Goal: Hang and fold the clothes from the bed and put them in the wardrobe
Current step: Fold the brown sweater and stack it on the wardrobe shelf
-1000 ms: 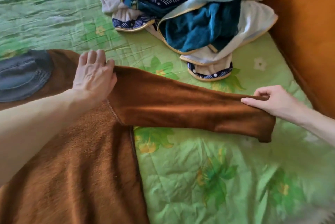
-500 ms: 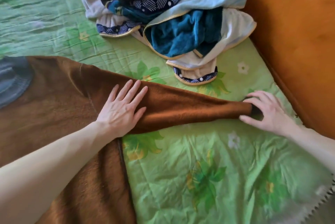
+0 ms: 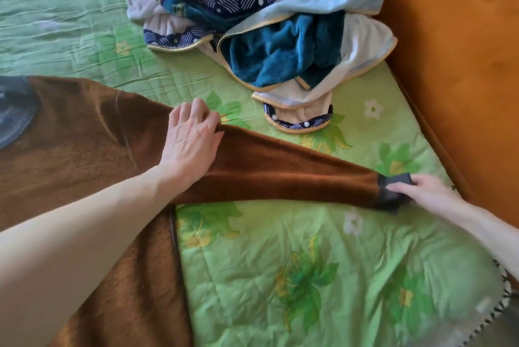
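Since half a second ago the left hand (image 3: 191,144) has slid up the sleeve and curled its fingers over the upper edge, and the dark grey ribbed cuff (image 3: 393,189), then hidden under the right hand (image 3: 429,192), now shows. The fuzzy brown long-sleeved sweater (image 3: 70,155) lies flat on the green floral quilted bedspread (image 3: 280,276), its one visible sleeve (image 3: 280,172) stretched out to the right of the body. A second dark grey ribbed patch (image 3: 14,110), at the sweater's far left, may be its collar; that cannot be told for certain. Beyond the sleeve, apart from it, sits one rumpled heap of clothes (image 3: 252,23) in white, navy print, teal plush and pale blue, how many pieces cannot be counted. An orange-brown wooden bed frame (image 3: 463,65) rises just right of the cuff. Nothing lies across the sleeve but the two bare hands. The left hand clutches the sleeve's top edge near the shoulder seam; the right pinches the cuff, thumb on top, fingers tucked beneath.
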The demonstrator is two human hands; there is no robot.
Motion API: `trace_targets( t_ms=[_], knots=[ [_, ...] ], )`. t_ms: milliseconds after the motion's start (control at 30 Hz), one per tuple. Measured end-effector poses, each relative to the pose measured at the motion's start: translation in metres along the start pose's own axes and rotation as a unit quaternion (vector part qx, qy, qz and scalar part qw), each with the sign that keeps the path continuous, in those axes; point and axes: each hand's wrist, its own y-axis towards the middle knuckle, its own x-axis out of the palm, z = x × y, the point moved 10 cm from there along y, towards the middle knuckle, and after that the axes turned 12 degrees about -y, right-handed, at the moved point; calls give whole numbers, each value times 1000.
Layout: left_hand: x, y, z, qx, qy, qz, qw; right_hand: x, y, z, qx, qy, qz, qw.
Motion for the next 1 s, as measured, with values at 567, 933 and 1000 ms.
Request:
trace_targets(
  t_ms=[567,933,1000],
  knots=[
    [71,-84,46,165,34,-150,974,51,-37,37,84,216,63,971],
    [31,-92,-2,-110,-11,72,991,40,-58,34,14,45,220,974],
    [41,-100,-26,-186,-26,36,982,40,-59,33,19,51,227,972]
  ],
)
